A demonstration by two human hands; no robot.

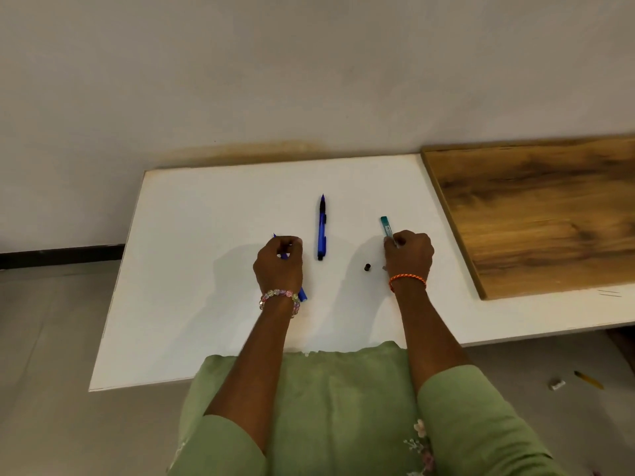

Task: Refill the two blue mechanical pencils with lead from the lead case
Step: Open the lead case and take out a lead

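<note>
On bench, both hands busy | left hand [279, 261] grips first blue pencil [302, 295], axis toward me | right hand [409, 253] pinches lead case [386, 226] | second blue pencil [321, 227] lies lengthwise between hands, slightly nearer left | small black cap [367, 267] beside right hand.

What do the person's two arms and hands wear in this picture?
The left hand has a bracelet of pastel beads at its wrist; the right hand has a thin orange braided cord. Both arms have light green sleeves pushed up, forearms bare.
</note>
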